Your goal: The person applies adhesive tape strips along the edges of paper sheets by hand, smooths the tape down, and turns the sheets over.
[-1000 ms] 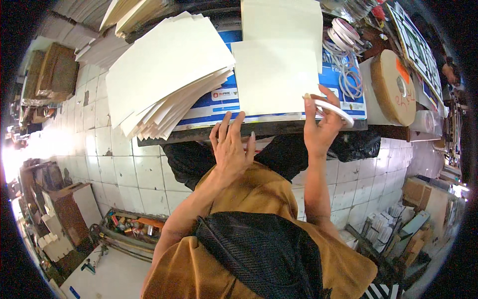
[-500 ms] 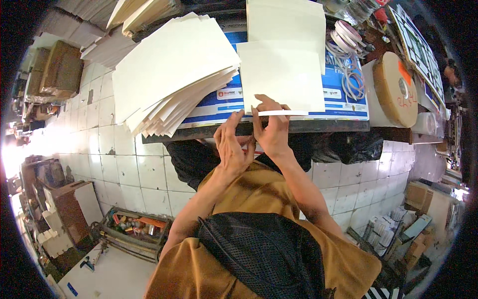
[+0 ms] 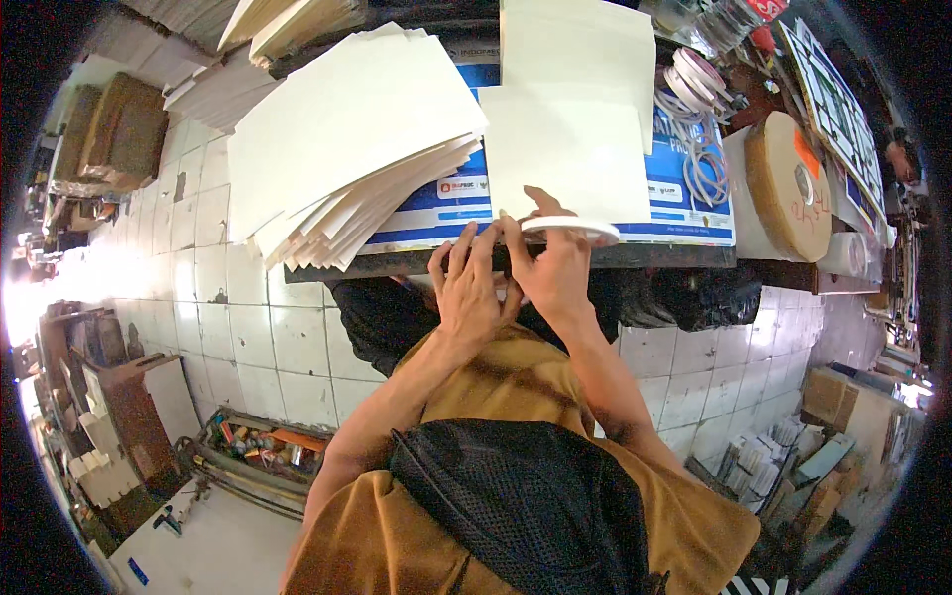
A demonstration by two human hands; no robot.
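A roll of white tape (image 3: 570, 228), seen almost edge-on, is in my right hand (image 3: 555, 273), whose fingers wrap round it. It is over the near edge of a cream paper sheet (image 3: 570, 149). My left hand (image 3: 471, 297) is right beside it at that sheet's near left corner, its fingers bent together over the table edge; whatever is between them is hidden. A second cream sheet (image 3: 575, 45) lies partly under the first, farther off. To the left, a fanned stack of cream sheets (image 3: 357, 139) overhangs the table's front edge.
A blue printed sheet (image 3: 466, 213) covers the dark table. Several tape rolls (image 3: 694, 74) and loose white rings (image 3: 706, 174) lie at the right. Beyond them stands a large brown roll (image 3: 788, 188). A clear bottle (image 3: 729, 25) is at the back right. Tiled floor (image 3: 253, 337) shows below.
The tape roll in my right hand has tilted, showing more of its flat face. Both hands have shifted only slightly, and the view has moved a little.
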